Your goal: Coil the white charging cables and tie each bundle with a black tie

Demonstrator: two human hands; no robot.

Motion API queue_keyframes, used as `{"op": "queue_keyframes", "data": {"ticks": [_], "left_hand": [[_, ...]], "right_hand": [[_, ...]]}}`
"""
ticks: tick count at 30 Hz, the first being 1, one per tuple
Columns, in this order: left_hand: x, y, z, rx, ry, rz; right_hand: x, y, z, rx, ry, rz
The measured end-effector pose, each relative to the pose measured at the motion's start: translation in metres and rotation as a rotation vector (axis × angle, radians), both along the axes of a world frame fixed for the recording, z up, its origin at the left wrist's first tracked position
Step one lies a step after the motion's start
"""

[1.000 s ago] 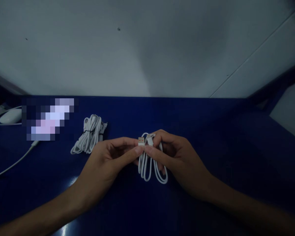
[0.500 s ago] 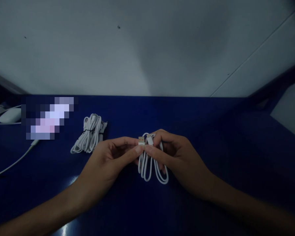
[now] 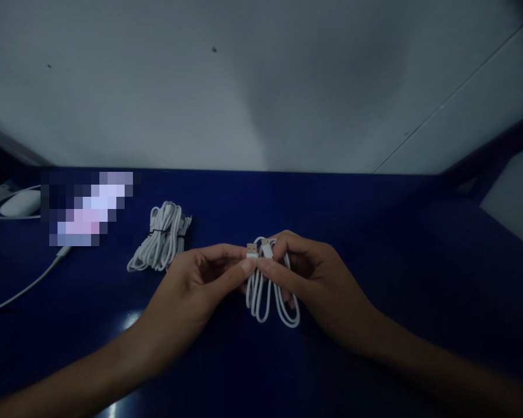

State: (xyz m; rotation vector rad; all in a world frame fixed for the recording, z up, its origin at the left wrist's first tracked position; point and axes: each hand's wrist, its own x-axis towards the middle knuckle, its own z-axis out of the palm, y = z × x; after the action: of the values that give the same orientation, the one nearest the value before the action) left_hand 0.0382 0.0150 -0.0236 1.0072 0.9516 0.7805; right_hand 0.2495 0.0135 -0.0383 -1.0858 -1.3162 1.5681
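Note:
Between my two hands, a white USB cable [image 3: 262,316] is gathered in loose loops that hang below my fingers. Its USB plug [image 3: 251,251] points up beside my left thumb, and the other white connector [image 3: 267,249] stands next to it, tilted, near my right fingertips. My left hand [image 3: 200,278] is closed, pinching the cable by the USB plug between thumb and fingers. From the other side my right hand [image 3: 316,273] is closed on the same cable, its thumb tip meeting the left thumb. Some right fingers are hidden behind the loops.
Several bundled white cables [image 3: 163,232], bound with black ties, lie left of my left hand. Farther left are a pixelated bright object [image 3: 96,209] with a white cord [image 3: 30,284] and a white mouse-like object [image 3: 21,203]. A pale wall [image 3: 165,104] rises behind the blue table [image 3: 244,360].
My hands keep the same pinch on the USB cable. The whole view has shifted very slightly; nothing has been let go or taken up.

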Motion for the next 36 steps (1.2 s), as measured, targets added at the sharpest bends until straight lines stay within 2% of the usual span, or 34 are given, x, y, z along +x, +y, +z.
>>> {"op": "queue_keyframes", "data": {"ticks": [15,21,30,36], "left_hand": [[-0.001,-0.001,-0.004,0.004,-0.017,-0.005],[0.003,-0.002,0.003,0.191,0.050,0.071],[0.001,-0.006,0.004,0.286,0.124,0.090],[0.002,-0.004,0.007,0.223,0.088,0.072]], "right_hand": [[0.000,-0.001,0.000,0.014,0.009,-0.002],[0.000,-0.002,0.000,0.055,0.024,-0.010],[-0.003,-0.006,0.002,0.141,-0.021,-0.051],[-0.003,-0.007,0.002,0.152,-0.039,-0.063]]}}
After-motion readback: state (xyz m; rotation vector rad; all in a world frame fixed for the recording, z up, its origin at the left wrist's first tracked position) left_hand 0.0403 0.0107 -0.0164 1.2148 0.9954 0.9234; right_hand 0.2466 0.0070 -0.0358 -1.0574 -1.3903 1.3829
